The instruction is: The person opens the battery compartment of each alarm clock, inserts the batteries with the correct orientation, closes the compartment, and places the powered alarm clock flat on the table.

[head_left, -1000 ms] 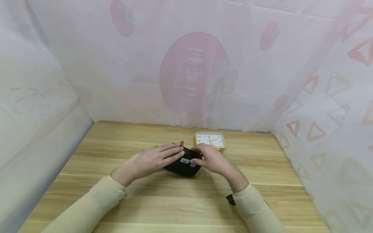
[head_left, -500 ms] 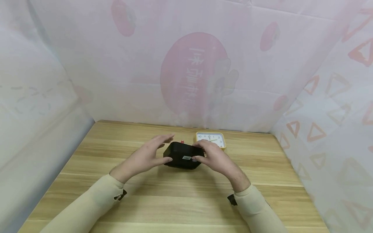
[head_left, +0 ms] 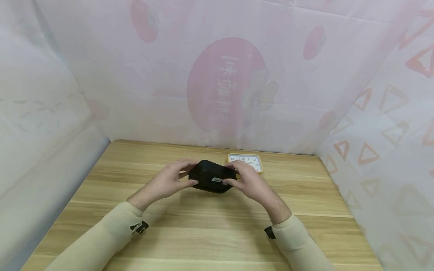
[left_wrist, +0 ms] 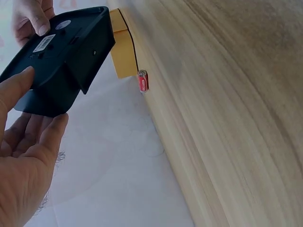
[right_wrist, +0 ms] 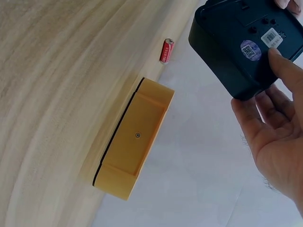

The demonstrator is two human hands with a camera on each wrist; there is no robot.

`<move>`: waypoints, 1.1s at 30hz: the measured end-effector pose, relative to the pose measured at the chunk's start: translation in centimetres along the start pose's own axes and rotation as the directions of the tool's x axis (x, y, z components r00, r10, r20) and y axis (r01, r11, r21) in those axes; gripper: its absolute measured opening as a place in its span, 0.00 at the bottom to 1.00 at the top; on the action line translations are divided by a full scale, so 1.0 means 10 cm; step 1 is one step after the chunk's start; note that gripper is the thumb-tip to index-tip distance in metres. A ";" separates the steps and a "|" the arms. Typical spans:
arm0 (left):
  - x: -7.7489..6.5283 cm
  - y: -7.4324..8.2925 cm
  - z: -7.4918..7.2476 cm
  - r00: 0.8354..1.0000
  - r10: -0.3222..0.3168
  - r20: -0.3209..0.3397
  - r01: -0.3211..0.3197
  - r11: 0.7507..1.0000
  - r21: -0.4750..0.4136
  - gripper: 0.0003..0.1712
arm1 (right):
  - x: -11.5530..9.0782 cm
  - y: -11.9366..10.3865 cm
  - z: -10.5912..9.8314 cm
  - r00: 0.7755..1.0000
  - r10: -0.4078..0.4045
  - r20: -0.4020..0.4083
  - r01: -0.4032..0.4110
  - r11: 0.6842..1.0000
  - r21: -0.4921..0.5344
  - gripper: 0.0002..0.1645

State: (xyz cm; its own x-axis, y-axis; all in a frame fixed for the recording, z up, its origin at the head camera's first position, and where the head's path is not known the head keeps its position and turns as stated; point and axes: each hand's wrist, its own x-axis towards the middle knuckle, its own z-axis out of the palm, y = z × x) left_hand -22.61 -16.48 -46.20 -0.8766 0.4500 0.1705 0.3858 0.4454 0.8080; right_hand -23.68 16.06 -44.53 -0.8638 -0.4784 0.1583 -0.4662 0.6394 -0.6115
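Note:
A black clock [head_left: 207, 172] is held up above the table, its back turned toward me in the head view. That back carries a barcode sticker [right_wrist: 271, 38], a round sticker [right_wrist: 250, 50] and small knobs; the dial is hidden. My left hand [head_left: 171, 178] grips the left end, thumb on the back and fingertips on the opposite side. At the other end my right hand [head_left: 249, 182] grips it the same way, its thumb beside the stickers. A red battery [right_wrist: 166, 51] lies on the table, hidden behind the clock in the head view.
A yellow clock [head_left: 256, 161] with a white dial lies face up behind my right hand; its side [right_wrist: 130, 142] shows in the right wrist view. The wooden table [head_left: 203, 237] ends at a printed cloth backdrop [head_left: 152, 113], with cloth walls at both sides.
My left hand has come off the clock's top, spread apart, and taken hold of its left end. The clock has turned and risen slightly. My right hand has kept its grip.

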 end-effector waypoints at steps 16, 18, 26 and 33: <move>-0.09 0.11 0.01 0.979 0.184 -0.086 -0.158 0.956 0.249 0.34 | -0.03 0.03 0.06 0.998 0.067 -0.001 -0.066 0.984 0.167 0.39; -0.10 0.12 0.01 0.967 0.239 -0.092 -0.199 0.928 0.316 0.34 | -0.05 0.03 0.05 0.997 0.081 -0.014 -0.076 0.971 0.227 0.39; -0.10 0.15 0.06 0.851 0.518 -0.089 -0.383 0.727 0.570 0.34 | -0.05 0.05 0.06 0.983 0.166 -0.076 -0.130 0.931 0.342 0.33; -0.10 0.15 0.10 0.783 0.617 -0.080 -0.410 0.608 0.680 0.37 | -0.02 0.06 0.06 0.967 0.242 -0.080 -0.188 0.889 0.418 0.32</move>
State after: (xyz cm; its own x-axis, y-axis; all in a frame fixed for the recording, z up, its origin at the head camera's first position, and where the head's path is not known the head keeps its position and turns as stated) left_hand -20.87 -15.54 -45.74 -0.4714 0.5652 0.6770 0.7892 0.6130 0.0377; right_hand -23.63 16.14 -45.42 -0.9634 -0.2593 0.0672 -0.1721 0.4066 -0.8973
